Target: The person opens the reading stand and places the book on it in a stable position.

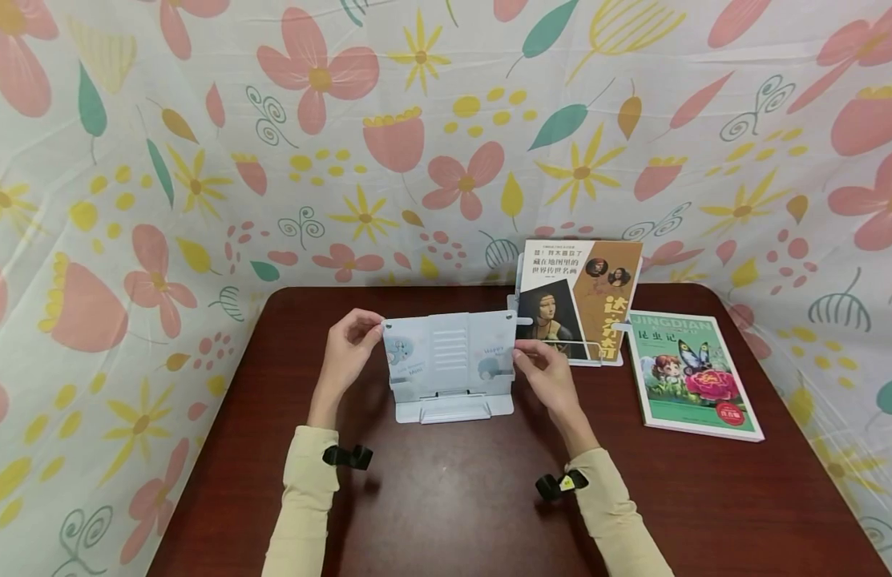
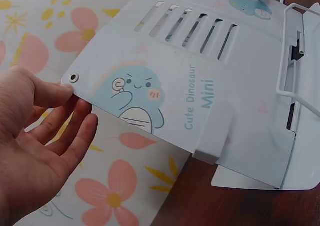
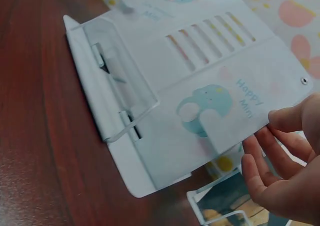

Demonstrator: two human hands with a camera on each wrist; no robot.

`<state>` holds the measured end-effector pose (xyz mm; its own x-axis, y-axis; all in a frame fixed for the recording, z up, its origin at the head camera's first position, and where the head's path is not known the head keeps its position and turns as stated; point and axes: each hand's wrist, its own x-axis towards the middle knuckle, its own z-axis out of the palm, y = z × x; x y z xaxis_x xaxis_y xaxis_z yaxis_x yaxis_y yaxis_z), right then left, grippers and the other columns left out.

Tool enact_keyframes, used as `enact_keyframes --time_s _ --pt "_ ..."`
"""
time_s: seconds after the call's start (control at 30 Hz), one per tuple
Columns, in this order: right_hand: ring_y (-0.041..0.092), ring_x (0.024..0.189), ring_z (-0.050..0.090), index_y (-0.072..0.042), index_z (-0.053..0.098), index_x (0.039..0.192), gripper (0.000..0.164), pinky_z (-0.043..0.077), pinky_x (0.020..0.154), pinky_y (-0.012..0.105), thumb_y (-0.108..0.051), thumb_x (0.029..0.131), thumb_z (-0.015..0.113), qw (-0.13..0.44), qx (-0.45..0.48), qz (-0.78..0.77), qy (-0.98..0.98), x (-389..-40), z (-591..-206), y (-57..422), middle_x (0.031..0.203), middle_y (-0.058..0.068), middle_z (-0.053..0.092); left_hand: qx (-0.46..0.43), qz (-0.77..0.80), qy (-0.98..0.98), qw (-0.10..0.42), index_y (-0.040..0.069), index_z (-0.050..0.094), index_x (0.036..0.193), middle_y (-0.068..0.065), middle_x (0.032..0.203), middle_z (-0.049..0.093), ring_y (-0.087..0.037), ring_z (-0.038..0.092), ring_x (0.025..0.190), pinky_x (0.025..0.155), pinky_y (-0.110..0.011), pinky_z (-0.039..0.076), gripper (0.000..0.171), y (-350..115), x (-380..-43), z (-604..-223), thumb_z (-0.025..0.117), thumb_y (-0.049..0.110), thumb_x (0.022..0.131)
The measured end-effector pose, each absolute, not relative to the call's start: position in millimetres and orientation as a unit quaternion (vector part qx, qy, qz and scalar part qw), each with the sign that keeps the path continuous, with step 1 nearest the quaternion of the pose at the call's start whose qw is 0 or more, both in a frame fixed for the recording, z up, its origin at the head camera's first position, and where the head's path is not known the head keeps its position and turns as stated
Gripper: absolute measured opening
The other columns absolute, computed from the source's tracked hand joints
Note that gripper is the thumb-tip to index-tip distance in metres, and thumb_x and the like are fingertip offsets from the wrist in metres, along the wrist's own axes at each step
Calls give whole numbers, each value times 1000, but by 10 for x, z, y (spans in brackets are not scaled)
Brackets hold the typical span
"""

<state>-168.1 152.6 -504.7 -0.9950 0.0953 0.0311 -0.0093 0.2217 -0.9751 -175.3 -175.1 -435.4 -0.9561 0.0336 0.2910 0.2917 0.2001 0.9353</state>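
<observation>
With the left hand (image 1: 350, 344), pinching the upper left corner of a white book stand (image 1: 450, 369). Held tilted near the middle of the surface (image 1: 453, 497), cartoon print toward the camera, hard to tell if resting fully on it. With the right hand (image 1: 550, 381), pinching its right edge. Behind that, a painting book (image 1: 579, 300) propped on another stand (image 1: 523, 321), then a green book (image 1: 694, 377) lying far right.

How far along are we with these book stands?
Done, it seems: the orange book leans on the far stand.
In hand: the left hand and right hand pinch the sides of the near stand, which is unfolded.
Left, probably: loading the near stand, since it bears no book and the green book lies on the table.
</observation>
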Motion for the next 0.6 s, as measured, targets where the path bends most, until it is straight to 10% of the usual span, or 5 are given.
enact_keyframes --time_s 0.23,0.47,0.6 --pt "4 89 65 7 70 117 24 52 78 13 -7 98 66 73 -4 638 -767 -1610 -4750 1539 113 24 70 -115 -629 -759 122 -6 68 105 -25 101 67 -10 61 84 75 -15 52 13 -1799 -1715 -4554 68 3 96" --pt "5 82 61 5 71 109 17 50 71 15 -4 95 69 120 38 656 -744 -1590 -4682 1583 94 -13 68 -126 -633 -753 128 -5 69 105 -25 102 67 -7 62 85 74 -16 53 12 -1816 -1554 -4593 69 1 94" --pt "5 83 62 5 71 107 14 51 71 15 -2 94 69 125 60 652 -746 -1524 -4635 1616 96 -11 68 -129 -631 -755 122 -4 68 105 -22 101 67 -8 63 86 75 -16 53 12 -1824 -1462 -4593 69 1 94"
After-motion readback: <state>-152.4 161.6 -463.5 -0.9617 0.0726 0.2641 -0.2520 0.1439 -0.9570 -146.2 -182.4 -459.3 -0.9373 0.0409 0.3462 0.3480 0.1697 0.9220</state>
